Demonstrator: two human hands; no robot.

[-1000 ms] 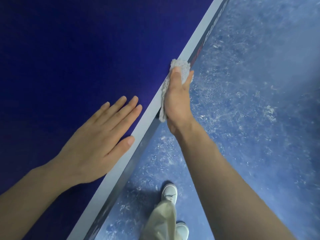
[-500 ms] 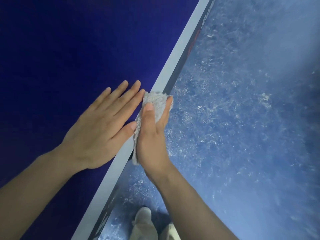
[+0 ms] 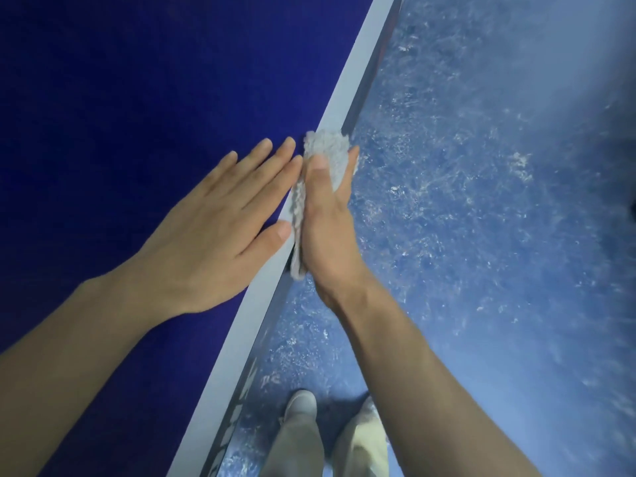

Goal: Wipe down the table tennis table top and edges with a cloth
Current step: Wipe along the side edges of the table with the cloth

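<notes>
We are wiping the table (image 3: 347,108) edge, our right hand (image 3: 327,232) gripping the cloth (image 3: 328,149) against it and our left hand (image 3: 210,235) lying flat just beside, with most edge seemingly left.

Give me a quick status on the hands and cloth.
Left hand flat on table top. Right hand presses cloth against table edge. Nothing blocking.

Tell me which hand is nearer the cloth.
Right. The right hand holds the cloth against the table's edge; the left hand rests flat on the tabletop just beside it.
</notes>
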